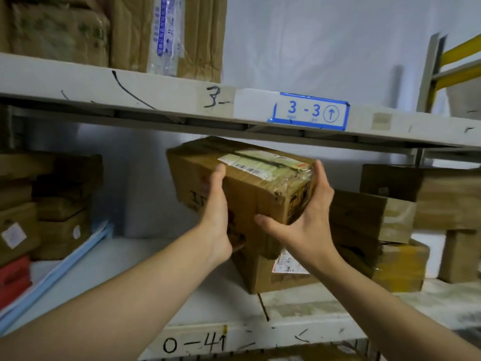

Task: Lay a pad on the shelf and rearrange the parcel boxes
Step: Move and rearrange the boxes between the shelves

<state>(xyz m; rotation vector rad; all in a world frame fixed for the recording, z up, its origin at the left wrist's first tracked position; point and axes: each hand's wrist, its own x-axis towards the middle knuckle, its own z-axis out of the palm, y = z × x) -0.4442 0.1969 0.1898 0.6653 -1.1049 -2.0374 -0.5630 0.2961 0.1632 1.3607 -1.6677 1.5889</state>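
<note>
Head view: both hands hold a box [242, 178] tilted in the air between two shelves, above the lower shelf [260, 332] and under the upper shelf [156, 87]. The left hand [216, 217] presses flat against the box's left face, fingers [218, 175] straight and together, pointing up. The right hand [304, 220] cups the right end, fingers [321, 175] laid straight up that face, thumb spread under the near lower corner. A second box [273, 274] with a label sits on the lower shelf directly beneath the held one. A white pad [145, 269] covers the shelf's left part, bending up against the back wall. Stacked parcels [385, 217] stand to the right, more parcels [52, 204] to the left. A blue tag [309, 110] reading "3-3" marks the upper shelf edge.
</note>
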